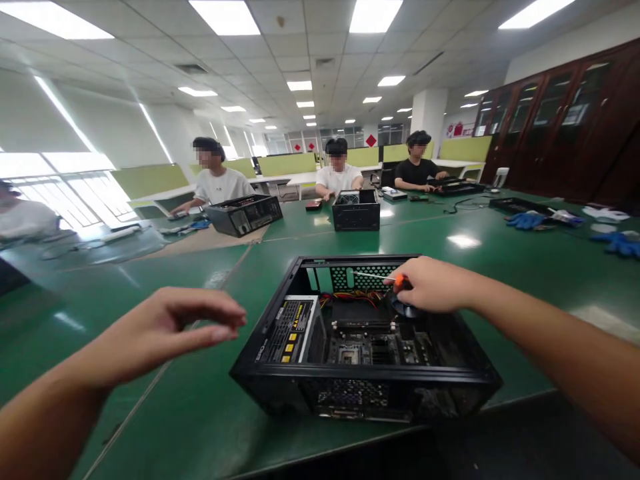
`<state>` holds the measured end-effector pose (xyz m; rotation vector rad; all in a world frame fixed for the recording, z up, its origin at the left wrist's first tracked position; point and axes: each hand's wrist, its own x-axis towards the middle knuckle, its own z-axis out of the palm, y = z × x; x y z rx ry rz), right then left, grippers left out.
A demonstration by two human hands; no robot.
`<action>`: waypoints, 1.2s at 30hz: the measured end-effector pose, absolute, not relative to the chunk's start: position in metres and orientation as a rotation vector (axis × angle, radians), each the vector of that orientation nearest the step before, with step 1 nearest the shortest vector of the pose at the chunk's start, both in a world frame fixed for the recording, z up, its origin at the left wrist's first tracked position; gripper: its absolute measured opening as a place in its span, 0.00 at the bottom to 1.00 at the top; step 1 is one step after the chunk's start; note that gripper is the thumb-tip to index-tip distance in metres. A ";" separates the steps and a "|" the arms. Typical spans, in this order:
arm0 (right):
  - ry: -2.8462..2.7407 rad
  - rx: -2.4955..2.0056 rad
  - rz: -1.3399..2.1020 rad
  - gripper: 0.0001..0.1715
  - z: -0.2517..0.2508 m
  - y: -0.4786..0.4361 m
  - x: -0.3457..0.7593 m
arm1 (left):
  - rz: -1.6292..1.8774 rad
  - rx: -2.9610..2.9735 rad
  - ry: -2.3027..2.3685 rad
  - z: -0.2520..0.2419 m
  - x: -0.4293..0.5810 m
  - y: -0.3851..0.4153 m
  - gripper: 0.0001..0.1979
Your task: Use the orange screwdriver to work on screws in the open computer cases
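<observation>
An open black computer case [295, 373] lies on the green table [500, 267] in front of me, with a power supply [290, 330] at its left and a motherboard [370, 343] inside. My right hand [433, 285] is closed on a screwdriver [385, 277] with an orange handle, its shaft pointing left over the case's rear. My left hand [170, 327] hovers left of the case above the table, fingers stretched out and loosely together, holding nothing.
Three people sit across the table with two other black cases [245, 215] [356, 210]. Another person's sleeve [25, 217] shows at the far left. Blue gloves [525, 220] lie at the right. Dark wooden cabinets [560, 127] line the right wall.
</observation>
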<state>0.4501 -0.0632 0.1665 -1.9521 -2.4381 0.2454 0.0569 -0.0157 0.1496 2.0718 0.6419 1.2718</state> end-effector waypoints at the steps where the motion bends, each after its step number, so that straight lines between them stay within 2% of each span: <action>1: -2.498 -2.012 0.211 0.12 0.161 -0.047 0.450 | 1.278 2.043 0.607 0.143 0.069 -0.003 0.14; 6: -2.556 -2.291 0.128 0.31 0.120 0.000 0.441 | 1.264 1.976 0.517 0.104 0.118 0.069 0.20; 12: -2.573 -2.412 0.091 0.41 0.096 0.007 0.449 | 1.269 1.904 0.358 0.069 0.122 0.107 0.24; 16: -2.547 -2.423 0.017 0.41 0.106 0.003 0.447 | 1.312 1.871 0.302 0.065 0.125 0.105 0.27; 22: -2.770 -1.892 0.112 0.42 0.138 -0.035 0.412 | 1.364 1.772 0.375 0.067 0.130 0.096 0.32; 28: -3.043 -1.221 0.384 0.57 0.127 -0.035 0.373 | 1.393 1.818 0.469 0.067 0.114 0.076 0.32; 33: -3.072 -1.054 0.400 0.57 0.105 -0.022 0.367 | 1.431 1.798 0.500 0.064 0.109 0.067 0.32; 36: -3.037 -1.073 0.455 0.63 0.102 -0.021 0.369 | 1.444 1.749 0.481 0.063 0.112 0.066 0.32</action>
